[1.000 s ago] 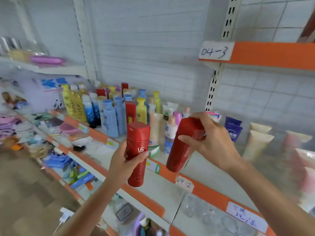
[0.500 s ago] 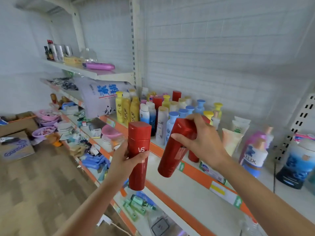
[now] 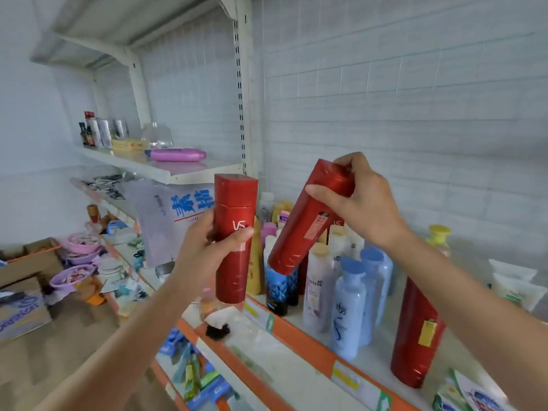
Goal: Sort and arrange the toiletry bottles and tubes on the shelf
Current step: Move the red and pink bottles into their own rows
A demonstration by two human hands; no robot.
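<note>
A person stands at a store shelf (image 3: 299, 336) with an orange front edge, seen from their own head looking down at two raised hands. The left hand (image 3: 204, 256) wraps its fingers and thumb around the middle of an upright red bottle (image 3: 234, 232) marked with white letters, held in the air in front of the shelf edge. The right hand (image 3: 364, 203) grips the cap end of a second red bottle (image 3: 305, 223), which tilts with its base pointing down and left, above the standing bottles. Neither bottle touches the shelf.

Both are carried high, probably so they clear the crowded row below while the person looks for a spot. A third red bottle (image 3: 415, 330) of the same kind stands on the shelf just beside the right forearm, partly hidden by it. This suggests the two held bottles belong next to it, grouped by colour and brand.

Between the held bottles and that red one stand pale blue bottles (image 3: 350, 310) and a white bottle (image 3: 317, 289), with yellow and dark blue bottles behind the left hand's bottle. White tubes (image 3: 516, 283) lie further right. On a higher shelf to the left a purple bottle (image 3: 178, 154) lies on its side.
</note>
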